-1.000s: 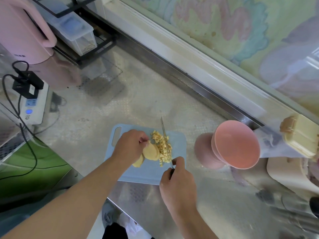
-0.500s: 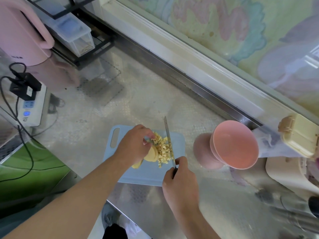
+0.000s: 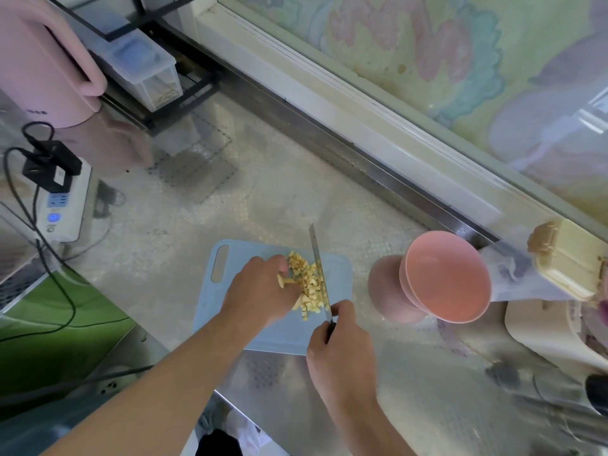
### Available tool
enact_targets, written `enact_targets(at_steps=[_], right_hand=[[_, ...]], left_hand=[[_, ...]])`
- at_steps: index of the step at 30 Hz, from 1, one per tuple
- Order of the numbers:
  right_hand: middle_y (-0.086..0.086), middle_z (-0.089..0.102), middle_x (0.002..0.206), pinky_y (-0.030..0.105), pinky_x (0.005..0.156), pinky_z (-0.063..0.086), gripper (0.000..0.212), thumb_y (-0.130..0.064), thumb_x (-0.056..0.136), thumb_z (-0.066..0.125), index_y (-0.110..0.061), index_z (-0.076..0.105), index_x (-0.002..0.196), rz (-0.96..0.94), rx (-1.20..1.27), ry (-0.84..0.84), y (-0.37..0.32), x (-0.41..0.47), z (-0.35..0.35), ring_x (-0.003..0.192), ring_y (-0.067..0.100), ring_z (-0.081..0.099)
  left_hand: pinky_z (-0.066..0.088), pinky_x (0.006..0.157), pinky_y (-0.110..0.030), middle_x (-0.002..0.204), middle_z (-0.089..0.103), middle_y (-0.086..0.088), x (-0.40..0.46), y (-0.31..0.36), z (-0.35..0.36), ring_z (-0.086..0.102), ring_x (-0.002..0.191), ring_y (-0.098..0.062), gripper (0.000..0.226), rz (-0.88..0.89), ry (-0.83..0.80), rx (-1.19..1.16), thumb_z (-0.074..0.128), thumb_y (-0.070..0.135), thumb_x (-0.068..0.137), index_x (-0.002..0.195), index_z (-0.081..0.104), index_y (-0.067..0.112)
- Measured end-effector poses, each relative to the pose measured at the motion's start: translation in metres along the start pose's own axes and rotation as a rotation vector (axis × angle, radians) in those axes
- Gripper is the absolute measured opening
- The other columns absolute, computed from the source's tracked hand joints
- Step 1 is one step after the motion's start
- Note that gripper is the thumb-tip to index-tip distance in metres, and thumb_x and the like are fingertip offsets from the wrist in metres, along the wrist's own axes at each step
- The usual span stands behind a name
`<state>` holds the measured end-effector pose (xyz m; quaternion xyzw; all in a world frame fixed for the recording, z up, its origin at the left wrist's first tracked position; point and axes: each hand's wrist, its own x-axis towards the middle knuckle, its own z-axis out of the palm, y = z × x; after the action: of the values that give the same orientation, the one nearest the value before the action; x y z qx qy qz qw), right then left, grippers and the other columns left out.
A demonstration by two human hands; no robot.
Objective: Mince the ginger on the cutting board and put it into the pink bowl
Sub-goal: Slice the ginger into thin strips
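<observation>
While the right hand [image 3: 340,353] grips the knife [image 3: 318,268], left hand [image 3: 260,291] fingers curl on diced ginger [image 3: 309,281]; kettle [image 3: 39,67] lettering unreadable

A: Where is the camera sitting?
B: It is riding on the person's head, looking forward and steeply down over both forearms at the surface [image 3: 263,199].
A: How near?
B: Close; the hands [image 3: 260,291] are filling the lower middle, the cutting board [image 3: 217,311] just beyond.
A: Any second view sharing this?
B: No, one wide-angle view is bending the window frame [image 3: 362,103] behind.
</observation>
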<state>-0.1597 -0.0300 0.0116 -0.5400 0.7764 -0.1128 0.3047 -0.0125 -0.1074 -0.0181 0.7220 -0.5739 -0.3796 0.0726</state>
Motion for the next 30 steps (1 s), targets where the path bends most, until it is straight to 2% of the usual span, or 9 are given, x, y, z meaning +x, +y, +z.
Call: enact_targets(at_steps=[4, 7, 10, 13, 15, 17, 21, 25, 30], right_hand=[[-0.002, 0.058, 0.063, 0.033, 0.046, 0.029, 0.015, -0.018, 0.092, 0.043, -0.030, 0.039, 0.100, -0.010, -0.004, -0.002, -0.001, -0.003, 0.002, 0.058, 0.021, 0.058], [-0.003, 0.058, 0.063, 0.033, 0.046, 0.031, 0.015, -0.019, 0.092, 0.043, -0.031, 0.038, 0.101, -0.022, -0.004, -0.006, -0.003, -0.005, 0.004, 0.058, 0.020, 0.058], [-0.003, 0.058, 0.062, 0.033, 0.046, 0.033, 0.016, -0.019, 0.092, 0.043, -0.032, 0.038, 0.101, -0.034, 0.000, -0.011, -0.003, -0.008, 0.008, 0.057, 0.019, 0.058], [-0.002, 0.057, 0.061, 0.033, 0.046, 0.032, 0.018, -0.019, 0.091, 0.042, -0.032, 0.036, 0.102, -0.032, -0.002, -0.013, -0.004, -0.012, 0.012, 0.056, 0.021, 0.058], [-0.003, 0.056, 0.060, 0.034, 0.047, 0.032, 0.019, -0.019, 0.091, 0.043, -0.032, 0.037, 0.103, -0.039, -0.009, -0.012, -0.005, -0.015, 0.014, 0.057, 0.021, 0.057], [-0.003, 0.056, 0.060, 0.034, 0.046, 0.030, 0.019, -0.018, 0.091, 0.043, -0.032, 0.036, 0.102, -0.045, -0.015, -0.011, -0.007, -0.018, 0.016, 0.056, 0.019, 0.056], [-0.004, 0.056, 0.059, 0.034, 0.046, 0.030, 0.020, -0.018, 0.090, 0.044, -0.033, 0.034, 0.099, -0.055, -0.030, -0.005, -0.009, -0.021, 0.018, 0.055, 0.019, 0.055], [-0.003, 0.056, 0.060, 0.034, 0.046, 0.033, 0.020, -0.018, 0.090, 0.044, -0.033, 0.034, 0.099, -0.064, -0.032, -0.008, -0.008, -0.022, 0.018, 0.055, 0.020, 0.056], [-0.003, 0.056, 0.060, 0.034, 0.048, 0.033, 0.020, -0.018, 0.090, 0.043, -0.033, 0.035, 0.099, -0.066, -0.035, 0.006, -0.008, -0.020, 0.020, 0.057, 0.022, 0.056]], left_hand=[[0.048, 0.054, -0.031, 0.089, 0.060, -0.002, 0.001, -0.009, -0.006, 0.064, 0.069, -0.021, 0.005, -0.029, 0.039, -0.026, 0.060, 0.027, 0.085, 0.089, 0.062, 0.027], [0.057, 0.059, -0.039, 0.087, 0.065, 0.000, -0.002, -0.024, -0.010, 0.062, 0.069, -0.018, 0.012, -0.040, 0.118, -0.063, 0.058, 0.015, 0.087, 0.091, 0.066, 0.024], [0.054, 0.050, -0.034, 0.085, 0.067, 0.001, -0.012, -0.038, -0.015, 0.065, 0.065, -0.020, 0.021, -0.110, 0.173, -0.333, 0.059, 0.011, 0.090, 0.098, 0.060, 0.030], [0.062, 0.069, -0.042, 0.091, 0.070, 0.001, -0.022, -0.054, -0.011, 0.073, 0.075, -0.023, 0.028, -0.173, 0.170, -0.519, 0.068, 0.013, 0.089, 0.107, 0.056, 0.031], [0.062, 0.074, -0.044, 0.091, 0.070, 0.002, -0.028, -0.065, -0.005, 0.071, 0.078, -0.019, 0.024, -0.180, 0.149, -0.450, 0.070, 0.014, 0.086, 0.101, 0.058, 0.030], [0.059, 0.076, -0.039, 0.095, 0.068, 0.004, -0.034, -0.071, 0.000, 0.066, 0.082, -0.014, 0.025, -0.134, 0.124, -0.265, 0.072, 0.019, 0.085, 0.103, 0.056, 0.028], [0.054, 0.085, -0.037, 0.121, 0.042, 0.007, -0.042, -0.069, 0.007, 0.060, 0.099, -0.021, 0.054, -0.011, 0.109, -0.085, 0.076, 0.029, 0.084, 0.130, 0.047, 0.027], [0.053, 0.076, -0.033, 0.139, 0.027, 0.008, -0.046, -0.065, 0.009, 0.061, 0.101, -0.021, 0.079, 0.062, 0.046, 0.102, 0.081, 0.039, 0.081, 0.144, 0.034, 0.031], [0.058, 0.081, -0.038, 0.143, 0.030, 0.006, -0.039, -0.056, 0.010, 0.058, 0.107, -0.022, 0.073, 0.127, 0.065, 0.282, 0.075, 0.041, 0.089, 0.148, 0.035, 0.024]])
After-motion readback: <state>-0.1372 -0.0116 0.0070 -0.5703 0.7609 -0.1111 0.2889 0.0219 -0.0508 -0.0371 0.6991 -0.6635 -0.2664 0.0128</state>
